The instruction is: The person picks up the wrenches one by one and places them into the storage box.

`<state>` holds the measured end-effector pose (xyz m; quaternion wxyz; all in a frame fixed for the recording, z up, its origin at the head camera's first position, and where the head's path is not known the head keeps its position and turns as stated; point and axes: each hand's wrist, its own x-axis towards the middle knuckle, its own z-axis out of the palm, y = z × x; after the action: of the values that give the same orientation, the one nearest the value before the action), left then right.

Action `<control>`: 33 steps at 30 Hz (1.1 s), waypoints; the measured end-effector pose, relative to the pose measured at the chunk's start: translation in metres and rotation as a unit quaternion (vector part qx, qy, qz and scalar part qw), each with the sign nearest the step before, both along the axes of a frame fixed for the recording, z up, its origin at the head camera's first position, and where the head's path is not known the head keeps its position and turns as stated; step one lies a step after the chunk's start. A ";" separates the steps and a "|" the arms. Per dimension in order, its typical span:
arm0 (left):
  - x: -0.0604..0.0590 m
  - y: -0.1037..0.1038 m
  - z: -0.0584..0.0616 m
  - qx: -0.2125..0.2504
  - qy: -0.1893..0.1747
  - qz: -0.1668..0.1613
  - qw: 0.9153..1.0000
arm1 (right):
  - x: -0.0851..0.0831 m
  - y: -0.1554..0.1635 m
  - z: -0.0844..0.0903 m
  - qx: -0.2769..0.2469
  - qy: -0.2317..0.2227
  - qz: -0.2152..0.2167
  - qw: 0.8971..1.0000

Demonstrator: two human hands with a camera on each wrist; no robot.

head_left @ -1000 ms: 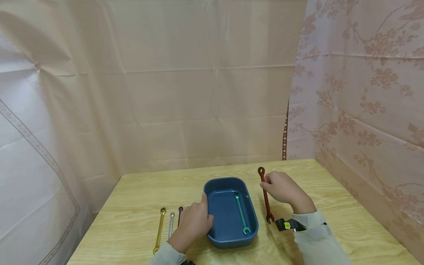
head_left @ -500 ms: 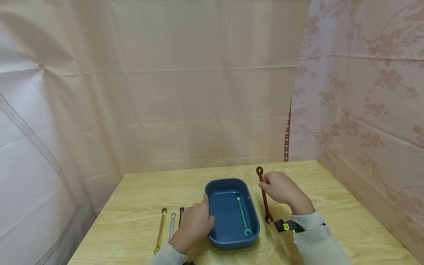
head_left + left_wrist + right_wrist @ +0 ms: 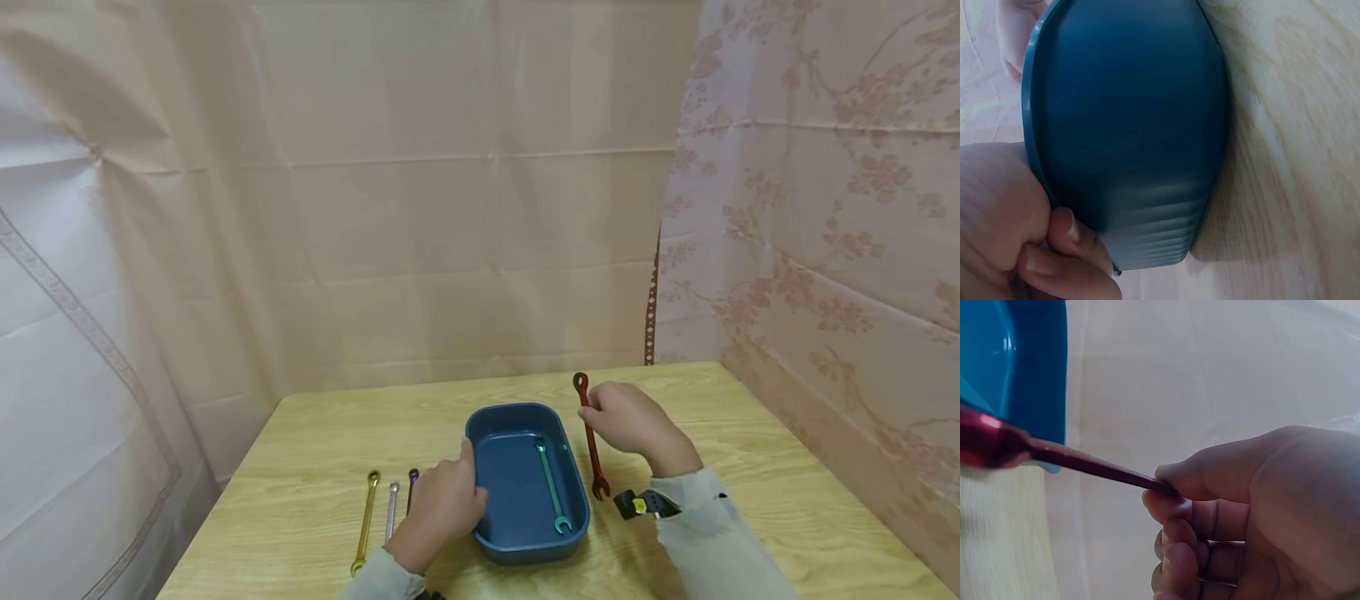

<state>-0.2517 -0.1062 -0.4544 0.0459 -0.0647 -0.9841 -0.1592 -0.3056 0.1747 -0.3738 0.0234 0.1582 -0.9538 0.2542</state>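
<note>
Right of the lower centre in the head view, the right hand point(image 3: 637, 425) pinches a glossy red metal combination wrench point(image 3: 592, 446) between thumb and fingers, beside a deep blue rounded-rectangular tub point(image 3: 510, 496). The red wrench's long axis runs nearly vertical in the frame, ring end at top, forked end pointing down and slightly right. The left hand point(image 3: 444, 500), at lower centre, grips the tub's left rim.
</note>
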 end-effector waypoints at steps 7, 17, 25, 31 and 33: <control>0.000 0.000 0.001 -0.003 -0.006 0.002 1.000 | -0.005 -0.008 0.000 0.006 -0.003 0.000 1.000; 0.001 -0.002 0.001 0.005 -0.004 -0.001 1.000 | -0.007 -0.020 0.002 0.013 -0.009 0.007 1.000; 0.001 -0.001 0.000 0.000 -0.003 0.000 1.000 | -0.009 -0.028 0.002 0.010 -0.011 0.003 1.000; 0.000 0.000 0.000 -0.001 -0.006 -0.002 1.000 | -0.009 -0.032 0.001 0.010 -0.025 -0.001 1.000; 0.000 0.000 0.000 0.001 -0.007 -0.003 1.000 | -0.009 -0.034 0.000 0.015 -0.026 0.003 1.000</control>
<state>-0.2519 -0.1059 -0.4544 0.0391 -0.0662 -0.9840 -0.1606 -0.3149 0.1410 -0.3735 -0.0046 0.1549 -0.9572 0.2444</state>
